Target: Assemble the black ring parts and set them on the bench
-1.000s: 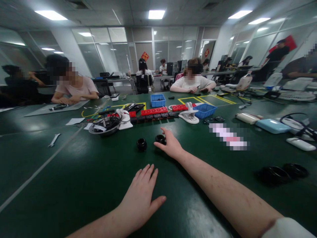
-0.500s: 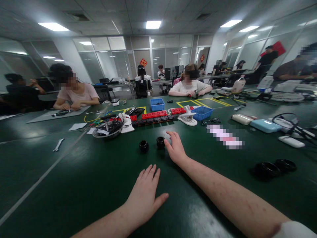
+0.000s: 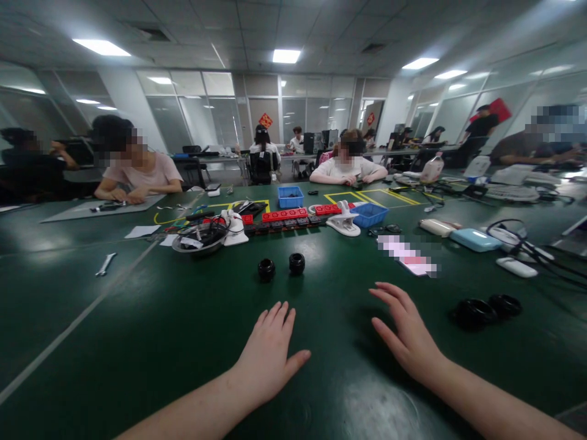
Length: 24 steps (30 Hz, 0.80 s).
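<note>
My left hand [image 3: 270, 351] lies flat on the green table, fingers stretched out and thumb apart, holding nothing. Beyond its fingertips stand two small black ring-shaped parts, the left one [image 3: 266, 269] and the right one [image 3: 297, 263], a short gap between them. To the right, my right hand [image 3: 406, 330] is over the table with its fingers apart and nothing in them. Two larger black ring-shaped parts, a nearer one [image 3: 474, 313] and a farther one [image 3: 505, 304], sit right of that hand, close together.
Ahead are a metal bowl of cables [image 3: 199, 242], red power strips [image 3: 284, 214], a white clip stand [image 3: 343, 221] and blue bins [image 3: 290, 196]. A wrench [image 3: 106, 264] lies left. A light-blue case [image 3: 476, 239] lies right. People sit across the table.
My right hand has left the right small black ring and drawn back toward me and to the right. That ring stays on the table. My left hand has hardly moved.
</note>
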Each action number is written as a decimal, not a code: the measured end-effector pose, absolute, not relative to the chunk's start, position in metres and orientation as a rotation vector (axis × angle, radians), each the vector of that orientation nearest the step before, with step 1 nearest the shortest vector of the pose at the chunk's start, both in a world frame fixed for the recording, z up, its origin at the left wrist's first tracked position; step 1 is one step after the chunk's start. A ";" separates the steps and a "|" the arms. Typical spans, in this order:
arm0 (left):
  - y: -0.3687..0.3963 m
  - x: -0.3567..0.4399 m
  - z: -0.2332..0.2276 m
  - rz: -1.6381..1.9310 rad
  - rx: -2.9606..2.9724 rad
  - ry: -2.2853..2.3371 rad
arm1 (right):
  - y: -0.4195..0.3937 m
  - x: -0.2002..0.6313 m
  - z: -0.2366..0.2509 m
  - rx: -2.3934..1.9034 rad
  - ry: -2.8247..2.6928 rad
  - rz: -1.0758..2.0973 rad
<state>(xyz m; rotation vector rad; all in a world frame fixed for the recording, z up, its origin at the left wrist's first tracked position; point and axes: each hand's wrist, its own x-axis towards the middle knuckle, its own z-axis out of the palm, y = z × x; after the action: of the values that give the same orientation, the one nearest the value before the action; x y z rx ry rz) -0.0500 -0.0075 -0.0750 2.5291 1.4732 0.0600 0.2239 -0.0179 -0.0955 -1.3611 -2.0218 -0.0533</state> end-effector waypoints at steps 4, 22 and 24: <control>-0.008 -0.050 -0.075 0.042 2.544 1.477 | -0.038 0.286 -0.064 -1.581 -1.822 -0.462; -0.007 -0.054 -0.080 0.068 2.523 1.484 | -0.023 0.358 -0.084 -2.138 -2.038 -0.266; -0.007 -0.053 -0.080 0.068 2.523 1.487 | -0.025 0.347 -0.083 -2.149 -2.033 -0.234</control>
<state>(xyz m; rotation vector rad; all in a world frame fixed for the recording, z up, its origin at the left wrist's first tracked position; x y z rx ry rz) -0.0534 -0.0072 -0.0796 2.5230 1.4868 0.0681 0.3472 -0.0246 -0.0825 -2.1489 -2.0334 -0.2344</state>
